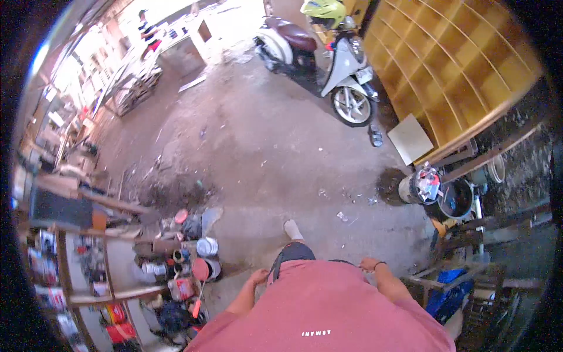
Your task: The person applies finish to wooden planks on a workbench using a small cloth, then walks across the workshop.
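Observation:
My left hand (pixel 258 276) hangs beside my left hip, its fingers loosely bent, with nothing visible in it. On the other side, my right hand (pixel 369 264) is held out by my right hip, a dark band around the wrist. Its fingers look loose too, and I see no object in them. Between the hands is my reddish shirt (pixel 328 305), and one foot (pixel 291 230) is forward on the concrete floor (pixel 252 146). Nearest to my left hand stands a container with a red lid (pixel 201 268), apart from it.
A scooter (pixel 346 76) with a yellow-green helmet (pixel 324 12) stands ahead, beside a wooden compartment shelf (pixel 451 64). A filled bucket (pixel 415 186) and a dark tub (pixel 456 198) are at right. Cluttered shelving (pixel 88 299) lines the left. A person (pixel 148 34) is far back.

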Available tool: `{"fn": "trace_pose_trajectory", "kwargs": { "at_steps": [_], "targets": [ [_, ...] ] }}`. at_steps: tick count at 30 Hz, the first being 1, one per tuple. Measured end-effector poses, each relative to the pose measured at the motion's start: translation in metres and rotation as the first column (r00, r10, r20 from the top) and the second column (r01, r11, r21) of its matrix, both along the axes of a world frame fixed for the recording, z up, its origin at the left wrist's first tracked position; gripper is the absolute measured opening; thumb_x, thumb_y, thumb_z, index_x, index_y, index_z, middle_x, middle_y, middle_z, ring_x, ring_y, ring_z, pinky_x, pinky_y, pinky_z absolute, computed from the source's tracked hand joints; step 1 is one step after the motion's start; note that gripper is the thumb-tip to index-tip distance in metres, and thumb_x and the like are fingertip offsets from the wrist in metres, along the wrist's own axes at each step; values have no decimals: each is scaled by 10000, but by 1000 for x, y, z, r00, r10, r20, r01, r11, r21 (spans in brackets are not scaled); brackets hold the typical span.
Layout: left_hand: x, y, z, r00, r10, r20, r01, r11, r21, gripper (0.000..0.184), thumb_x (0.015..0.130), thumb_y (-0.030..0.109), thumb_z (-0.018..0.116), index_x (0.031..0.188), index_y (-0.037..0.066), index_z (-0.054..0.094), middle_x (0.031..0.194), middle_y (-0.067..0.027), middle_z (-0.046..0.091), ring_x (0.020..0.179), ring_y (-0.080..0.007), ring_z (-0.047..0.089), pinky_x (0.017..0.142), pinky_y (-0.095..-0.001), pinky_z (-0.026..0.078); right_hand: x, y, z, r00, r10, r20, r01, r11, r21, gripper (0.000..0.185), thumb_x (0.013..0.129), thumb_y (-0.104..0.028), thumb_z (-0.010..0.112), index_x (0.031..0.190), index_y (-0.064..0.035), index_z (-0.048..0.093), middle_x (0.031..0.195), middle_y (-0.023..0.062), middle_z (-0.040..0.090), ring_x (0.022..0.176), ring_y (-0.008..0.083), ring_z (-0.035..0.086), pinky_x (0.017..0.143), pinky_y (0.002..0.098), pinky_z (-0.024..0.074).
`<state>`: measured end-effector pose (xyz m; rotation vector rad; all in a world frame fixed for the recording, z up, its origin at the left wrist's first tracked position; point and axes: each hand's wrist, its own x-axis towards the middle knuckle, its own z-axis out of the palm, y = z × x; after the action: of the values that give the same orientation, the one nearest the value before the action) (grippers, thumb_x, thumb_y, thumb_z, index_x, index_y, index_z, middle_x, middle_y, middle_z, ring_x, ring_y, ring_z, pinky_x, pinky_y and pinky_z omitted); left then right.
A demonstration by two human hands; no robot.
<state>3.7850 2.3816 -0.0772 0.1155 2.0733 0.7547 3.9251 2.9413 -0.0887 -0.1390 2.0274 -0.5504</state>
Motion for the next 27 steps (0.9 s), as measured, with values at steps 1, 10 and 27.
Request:
{"fn": "trace_pose_trajectory", "kwargs": {
  "at_steps": [1,10,27],
  "targets": [
    [-22,-12,-40,983,-167,79,166,986,18,372,799,345,594,977,23,644,913,-152,666,807,-247,631,707,-349,481,-4,10,9,958,-274,89,274,962,7,247,853,-250,480,909,-51,615,795,87,639,662,209,608,541,328,493],
    [-345,53,74,974,-80,-210,86,996,17,379,830,346,575,973,-1,631,790,-104,643,707,-180,592,669,-322,469,-113,19,7,-318,-943,94,948,-317,29,288,869,-284,519,1057,-72,568,812,83,633,590,164,581,483,298,468],
    [-426,-7,-22,921,322,219,-280,938,-203,395,819,408,596,979,52,649,746,-88,644,663,-179,603,605,-332,483,-565,132,-52,674,-739,-12,735,668,116,267,834,-303,577,925,-55,614,761,93,642,679,195,612,553,344,471]
  ]
}}
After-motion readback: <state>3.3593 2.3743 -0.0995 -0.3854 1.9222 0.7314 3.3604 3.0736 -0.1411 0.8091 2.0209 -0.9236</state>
